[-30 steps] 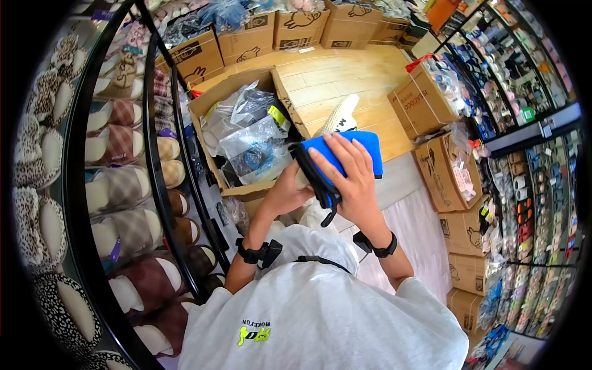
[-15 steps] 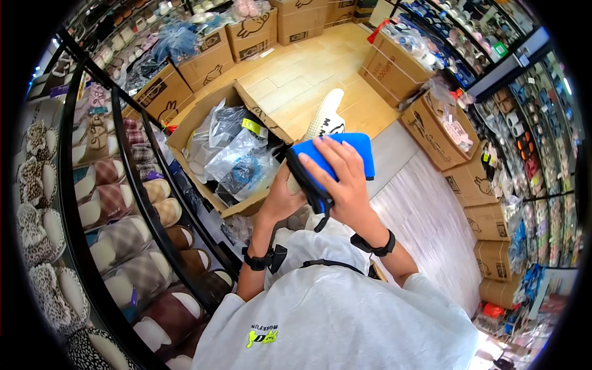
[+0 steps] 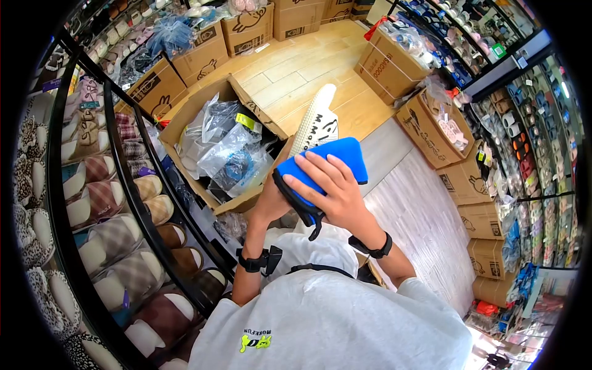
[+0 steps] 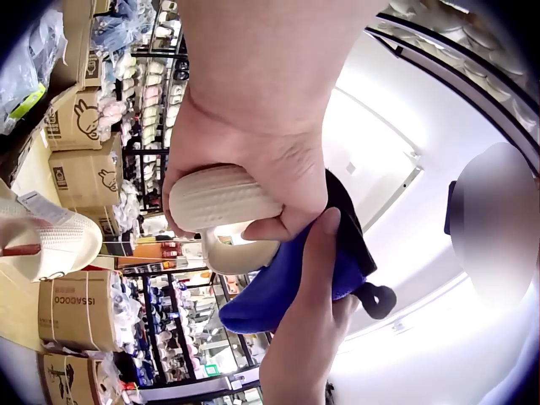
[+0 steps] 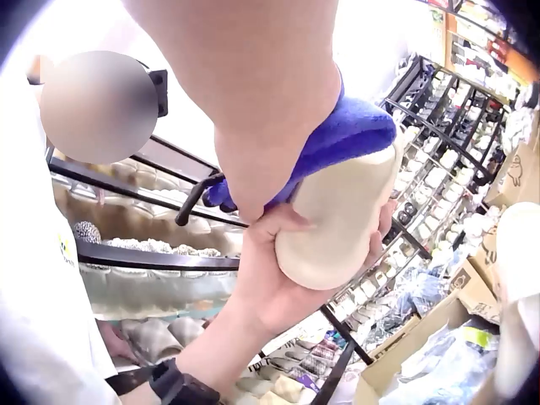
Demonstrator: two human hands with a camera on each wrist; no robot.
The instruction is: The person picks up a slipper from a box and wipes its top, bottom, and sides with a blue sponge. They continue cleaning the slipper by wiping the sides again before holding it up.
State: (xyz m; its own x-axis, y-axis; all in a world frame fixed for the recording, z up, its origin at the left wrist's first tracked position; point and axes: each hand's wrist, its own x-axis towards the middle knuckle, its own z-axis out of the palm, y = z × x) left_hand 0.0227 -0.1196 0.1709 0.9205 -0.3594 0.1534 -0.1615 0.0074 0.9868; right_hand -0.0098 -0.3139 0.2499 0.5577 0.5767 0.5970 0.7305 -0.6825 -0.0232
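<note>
Up in mid-air, the left hand grips a cream slipper, the right hand clasping blue cloth against it; long axis slanting, rounded end down-left in the right wrist view!

The cloth is showing a strong blue colour, and its edging is running black. The held shoe is appearing cream. Another shoe, also cream, is carrying black letters. Some slippers are displaying grey checks; other slippers are displaying reddish ones. The shirt is looking pale grey with a yellow-green print. One carton is bearing a dark rabbit figure on brown.
</note>
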